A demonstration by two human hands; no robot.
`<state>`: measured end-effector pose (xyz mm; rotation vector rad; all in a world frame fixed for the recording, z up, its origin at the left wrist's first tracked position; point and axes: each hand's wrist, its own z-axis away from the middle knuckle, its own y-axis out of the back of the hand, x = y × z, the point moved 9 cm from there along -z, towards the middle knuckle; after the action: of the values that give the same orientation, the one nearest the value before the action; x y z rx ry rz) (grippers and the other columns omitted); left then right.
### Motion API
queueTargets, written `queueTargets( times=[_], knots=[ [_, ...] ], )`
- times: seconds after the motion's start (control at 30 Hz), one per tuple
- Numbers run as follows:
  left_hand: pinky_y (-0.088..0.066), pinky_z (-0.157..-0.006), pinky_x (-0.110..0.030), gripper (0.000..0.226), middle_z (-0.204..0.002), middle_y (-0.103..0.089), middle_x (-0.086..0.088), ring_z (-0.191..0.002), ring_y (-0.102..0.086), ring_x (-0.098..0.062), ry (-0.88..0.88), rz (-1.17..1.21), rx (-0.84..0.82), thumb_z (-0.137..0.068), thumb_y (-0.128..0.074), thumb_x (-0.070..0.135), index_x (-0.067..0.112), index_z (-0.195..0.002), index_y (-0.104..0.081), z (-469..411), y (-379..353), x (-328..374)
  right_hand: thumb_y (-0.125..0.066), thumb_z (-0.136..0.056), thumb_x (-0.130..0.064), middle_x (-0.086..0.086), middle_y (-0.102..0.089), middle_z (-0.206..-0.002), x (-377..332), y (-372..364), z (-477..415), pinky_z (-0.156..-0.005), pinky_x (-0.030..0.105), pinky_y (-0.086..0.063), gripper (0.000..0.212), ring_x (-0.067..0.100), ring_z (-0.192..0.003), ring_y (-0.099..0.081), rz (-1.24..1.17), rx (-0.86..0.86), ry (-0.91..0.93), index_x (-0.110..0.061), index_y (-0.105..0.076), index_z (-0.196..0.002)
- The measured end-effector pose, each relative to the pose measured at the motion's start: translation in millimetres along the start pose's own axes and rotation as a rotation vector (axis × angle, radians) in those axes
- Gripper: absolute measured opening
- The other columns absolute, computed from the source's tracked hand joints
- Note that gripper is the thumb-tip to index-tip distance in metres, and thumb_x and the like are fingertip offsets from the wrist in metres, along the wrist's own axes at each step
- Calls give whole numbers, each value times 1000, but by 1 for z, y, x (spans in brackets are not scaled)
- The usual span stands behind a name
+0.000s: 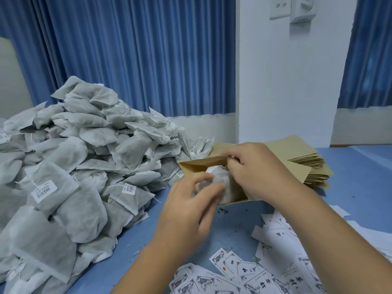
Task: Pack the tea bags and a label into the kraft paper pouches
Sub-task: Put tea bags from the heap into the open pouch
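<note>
Stuffing is the step in hand: nearer than the open pouch (197,165) lie labels (244,270); at its mouth the left hand (188,206) grips a tea bag (220,184), the right hand (258,170) pinches its upper lip. Next, likely: push home, then fetch a label.

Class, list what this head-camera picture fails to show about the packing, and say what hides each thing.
- Head view: inside of the open pouch; the right hand and a tea bag at its mouth hide it.
- Head view: fingers of the left hand are motion-blurred; grip on the tea bag unclear.
- Head view: labels run off the bottom edge; small print unreadable.
- Head view: tea bag pile, cut by the left edge.
</note>
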<state>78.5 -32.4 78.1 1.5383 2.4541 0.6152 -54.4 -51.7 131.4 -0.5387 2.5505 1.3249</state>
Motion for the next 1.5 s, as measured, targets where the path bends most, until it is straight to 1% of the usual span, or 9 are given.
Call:
queueTargets(
  times=[0.23, 0.47, 0.57, 0.67, 0.77, 0.87, 1.1, 1.3, 1.5],
  knots=[
    [-40, -105, -45, 78, -144, -46, -11, -139, -37, -29, -150, -87, -334, -83, -58, 62, 4, -136, -52, 6, -36, 16, -43, -88, -11, -3, -71, -90, -2, 0, 0, -80, 33, -52, 33, 12, -84, -62, -101, -5, -18, -21, -73, -97],
    [-42, -72, -34, 42, -128, -58, -7, -100, -56, -29, -114, -313, -315, -73, -55, 18, 11, -113, -63, -8, -40, 16, -47, -90, -11, -10, -70, -85, -10, 5, 3, -75, 21, -49, 29, 2, -79, -60, -235, -21, 4, -23, -73, -92],
    [-40, -75, -33, 46, -121, -60, 2, -101, -57, -25, -59, -334, -396, -68, -51, 30, 20, -112, -62, -15, -44, 10, -50, -90, -9, -18, -67, -79, -9, 9, 2, -68, 6, -43, 27, -6, -80, -57, -295, 8, 18, -23, -74, -89],
    [-34, -95, -35, 66, -150, -36, 2, -128, -39, -23, -48, -412, -570, -77, -47, 40, 24, -141, -39, -20, -53, 0, -50, -92, -9, -19, -63, -89, -4, 13, 1, -74, -3, -35, 28, -6, -83, -55, -270, 107, 24, -24, -73, -100],
    [-24, -110, -35, 74, -160, -15, 1, -142, -22, -23, -132, -380, -628, -86, -47, 44, 24, -152, -19, -24, -42, 0, -51, -92, -6, -15, -60, -90, -1, 17, 5, -76, 3, -34, 28, 3, -87, -52, -215, 256, 23, -18, -72, -106],
    [-33, -111, -34, 55, -151, -39, 0, -138, -38, -22, -224, -305, -571, -93, -46, 44, 24, -144, -43, -24, -9, 2, -52, -92, -6, -12, -62, -93, 1, 17, 9, -78, 14, -34, 28, 6, -88, -51, -149, 310, 16, -16, -72, -109],
    [-50, -70, -39, 32, -99, -67, -2, -85, -63, -26, -182, -442, -430, -74, -65, 9, 13, -105, -70, -56, 54, -63, -48, -93, -15, -14, -59, -94, -2, 15, -11, -83, 31, -45, 30, 15, -96, -57, 8, 218, -60, -24, -69, -113],
    [-34, -100, -37, 60, -141, -38, 0, -126, -41, -23, -54, -895, -562, -85, -56, 23, 27, -141, -35, -115, 50, -157, -50, -91, -17, -13, -65, -110, 8, 8, -30, -84, 28, -45, 30, 14, -101, -57, 34, 169, -151, -32, -69, -109],
    [-31, -103, -38, 90, -155, -16, -3, -141, -22, -21, -123, -1039, -786, -80, -68, 40, 34, -150, -10, -147, -6, -198, -50, -91, -19, -16, -66, -104, 17, -12, -31, -82, 31, -48, 28, 11, -97, -58, 43, 103, -158, -36, -69, -103]
  ],
)
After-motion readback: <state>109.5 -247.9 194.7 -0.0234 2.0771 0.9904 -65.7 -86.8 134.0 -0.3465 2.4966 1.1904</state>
